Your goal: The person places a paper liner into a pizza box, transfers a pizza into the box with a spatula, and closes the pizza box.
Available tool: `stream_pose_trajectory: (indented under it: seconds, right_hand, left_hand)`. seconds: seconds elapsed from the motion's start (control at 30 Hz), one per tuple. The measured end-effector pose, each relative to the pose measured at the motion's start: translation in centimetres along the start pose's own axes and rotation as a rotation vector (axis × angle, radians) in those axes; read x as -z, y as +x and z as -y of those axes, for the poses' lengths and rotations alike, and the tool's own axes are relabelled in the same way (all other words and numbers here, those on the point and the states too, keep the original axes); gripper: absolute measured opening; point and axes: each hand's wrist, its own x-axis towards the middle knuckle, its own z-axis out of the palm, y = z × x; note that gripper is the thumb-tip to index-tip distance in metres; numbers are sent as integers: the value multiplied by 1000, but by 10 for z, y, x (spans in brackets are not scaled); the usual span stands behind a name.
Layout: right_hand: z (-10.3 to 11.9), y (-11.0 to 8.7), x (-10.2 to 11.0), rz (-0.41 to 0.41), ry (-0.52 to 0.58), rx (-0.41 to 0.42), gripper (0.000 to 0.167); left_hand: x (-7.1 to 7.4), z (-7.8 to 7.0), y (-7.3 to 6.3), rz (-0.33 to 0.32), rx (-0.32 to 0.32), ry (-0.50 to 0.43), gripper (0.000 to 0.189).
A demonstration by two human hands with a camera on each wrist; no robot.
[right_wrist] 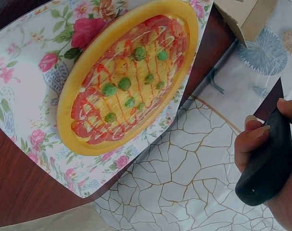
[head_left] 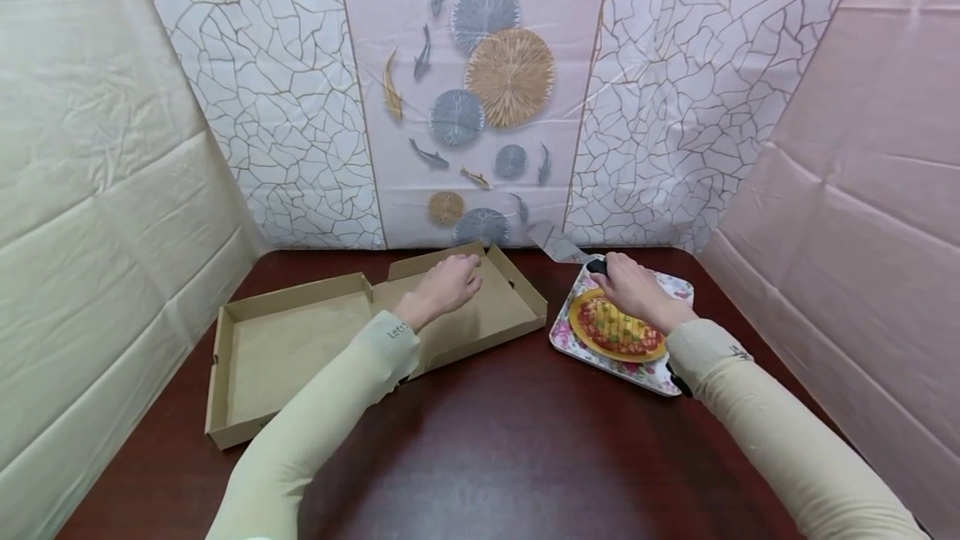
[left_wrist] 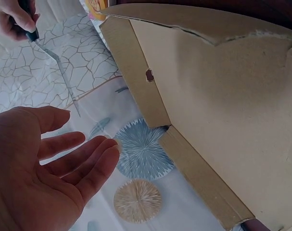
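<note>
My right hand (head_left: 636,288) grips the black handle (right_wrist: 266,161) of a spatula with a flat metal blade (head_left: 553,242), held above the far side of a floral tray (head_left: 558,336). On that tray lies an oval pizza (right_wrist: 129,82) with a yellow rim, red and yellow topping and green dots. My left hand (head_left: 448,283) hovers over the lid half of an opened cardboard pizza box (head_left: 480,315). Its fingers are loosely bent and hold nothing, as the left wrist view shows (left_wrist: 54,163).
The box's other half (head_left: 292,344) lies to the left on the dark red table (head_left: 495,440). Patterned cloth (head_left: 480,148) hangs behind the table, and plain cloth walls (head_left: 847,215) stand at both sides. A small black object (head_left: 678,380) shows by my right cuff.
</note>
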Motion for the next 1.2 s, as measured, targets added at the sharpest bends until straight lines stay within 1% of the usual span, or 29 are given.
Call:
stream_pose_trajectory:
  seconds: [0.3,0.37,0.5,0.6,0.83,1.2]
  right_hand:
    - [5,1,4,12,11,-4,26]
    - [6,1,3,18,21,-5,27]
    - [8,1,0,19,25,-6,28]
    - [9,2,0,11,20,-3,28]
    - [11,4,3,-10,13,15,25]
    - [16,6,2,-18,38,27,24]
  left_hand:
    - [1,-1,0,-8,-3,-12,33]
    - [0,0,0,-9,-7,-6,31]
    - [-2,0,-2,7,-5,13,24]
    - [-3,-2,-2,12,-11,20,21]
    - [-7,-8,4,-10,-36,8,12]
    - [-10,-18,9,-23,-56,38,7]
